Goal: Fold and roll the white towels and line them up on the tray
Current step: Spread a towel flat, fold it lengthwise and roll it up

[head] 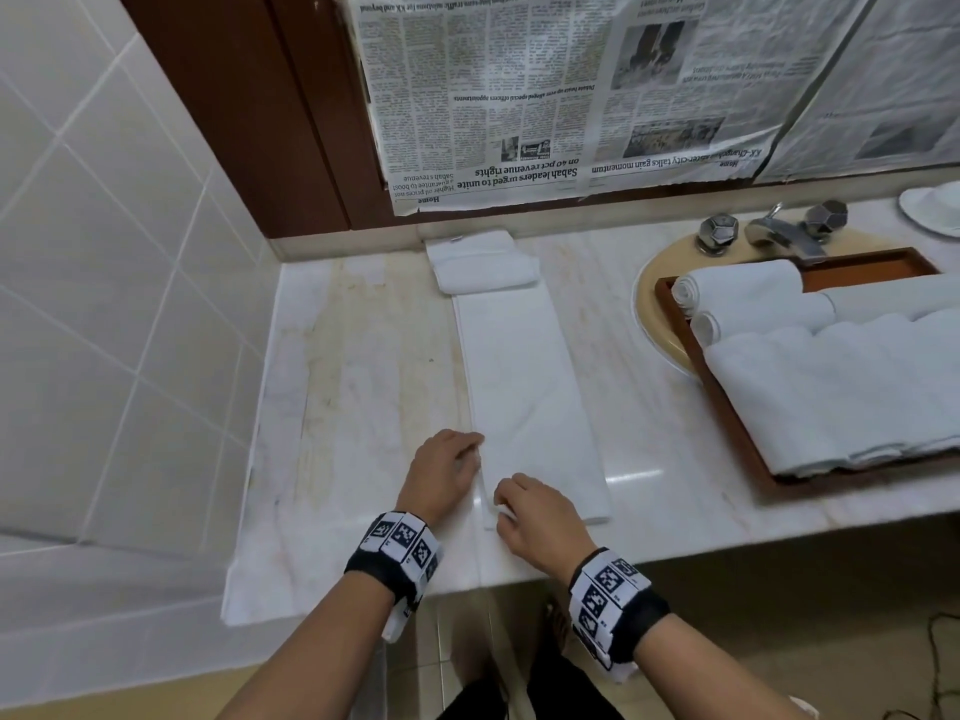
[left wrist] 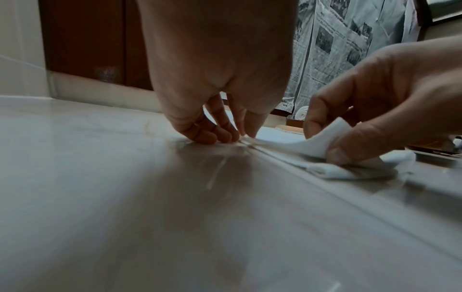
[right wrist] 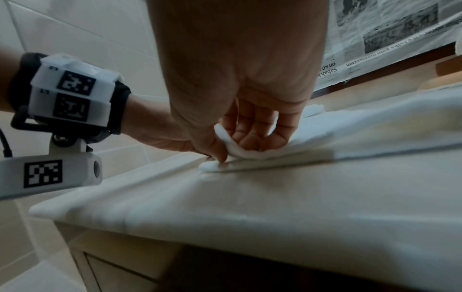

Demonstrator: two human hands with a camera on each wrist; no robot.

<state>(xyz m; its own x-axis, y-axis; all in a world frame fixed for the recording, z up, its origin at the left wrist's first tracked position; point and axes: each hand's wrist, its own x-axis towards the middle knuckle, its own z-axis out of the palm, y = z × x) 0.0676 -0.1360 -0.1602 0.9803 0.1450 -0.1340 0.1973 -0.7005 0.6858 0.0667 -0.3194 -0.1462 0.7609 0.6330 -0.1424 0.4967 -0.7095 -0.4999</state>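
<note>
A long white towel (head: 524, 397), folded into a narrow strip, lies lengthwise on the marble counter (head: 363, 387). My right hand (head: 501, 504) pinches its near left corner between thumb and fingers; in the right wrist view the right hand (right wrist: 225, 150) lifts that corner slightly. My left hand (head: 467, 449) presses its fingertips at the strip's left edge, and the left wrist view shows the left hand (left wrist: 225, 136) touching down there. Another folded towel (head: 483, 267) sits at the strip's far end. The wooden tray (head: 872, 270) at the right holds two rolled towels (head: 737, 288) and a stack of folded towels (head: 841, 392).
The tray rests across a beige sink (head: 649, 314) with a chrome faucet (head: 779, 231) behind it. Newspaper (head: 519, 96) covers the wall at the back. A tiled wall (head: 104, 252) bounds the counter on the left. The counter's front edge runs just under my wrists.
</note>
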